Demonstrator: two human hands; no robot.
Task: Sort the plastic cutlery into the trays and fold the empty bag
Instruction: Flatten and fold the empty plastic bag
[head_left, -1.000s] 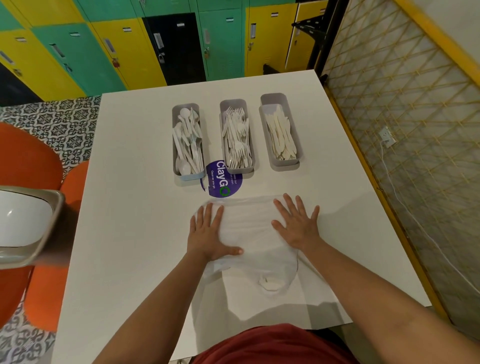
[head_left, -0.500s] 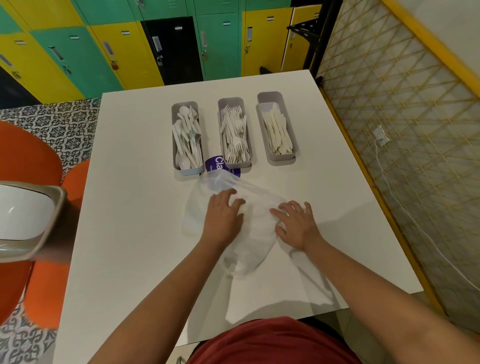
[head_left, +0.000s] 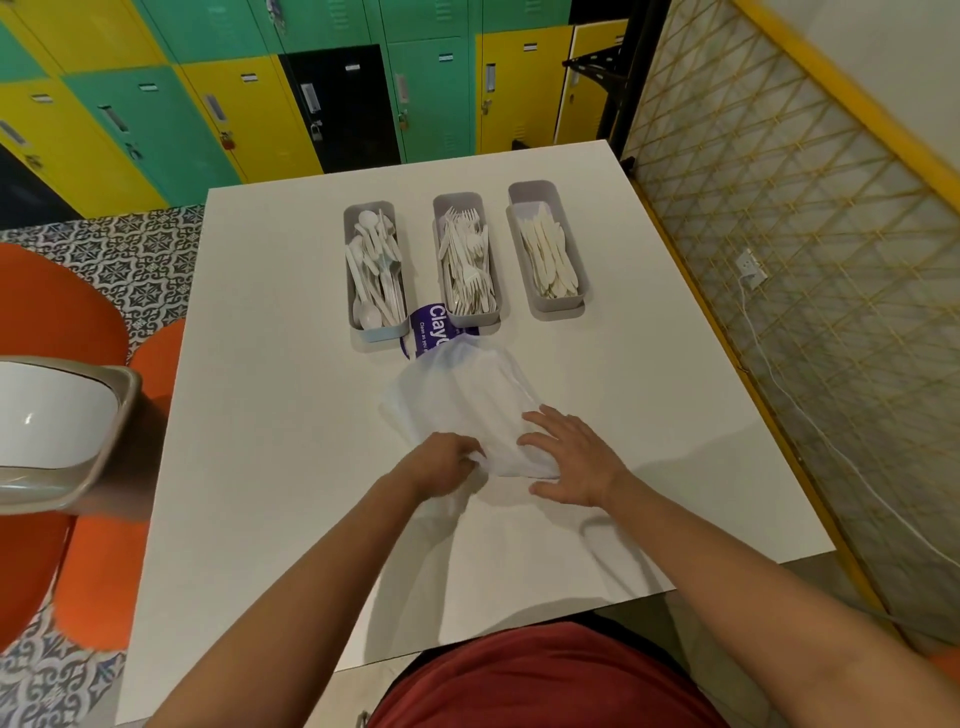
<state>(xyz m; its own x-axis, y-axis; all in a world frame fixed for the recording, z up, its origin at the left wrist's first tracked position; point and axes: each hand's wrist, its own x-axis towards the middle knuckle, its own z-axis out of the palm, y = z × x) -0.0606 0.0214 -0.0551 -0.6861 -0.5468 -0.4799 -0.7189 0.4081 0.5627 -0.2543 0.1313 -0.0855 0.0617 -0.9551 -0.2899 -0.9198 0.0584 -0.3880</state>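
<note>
Folding time: the empty bag (head_left: 470, 400) lies flat mid-worktop (head_left: 270, 415), nearer the near edge than the trays. The left hand (head_left: 441, 462) pinches its near edge, fingers curled on the film; the right hand (head_left: 571, 457) presses flat, fingers spread, pinning it. Best to keep that palm down, carry the pinched edge over squarely and smooth out the air. Toward the far edge, three trays: spoon tray (head_left: 375, 270) full of spoons, fork tray (head_left: 466, 260) forks, knife tray (head_left: 548, 254) knives. A purple sticker (head_left: 434, 327) shows just beyond the bag.
</note>
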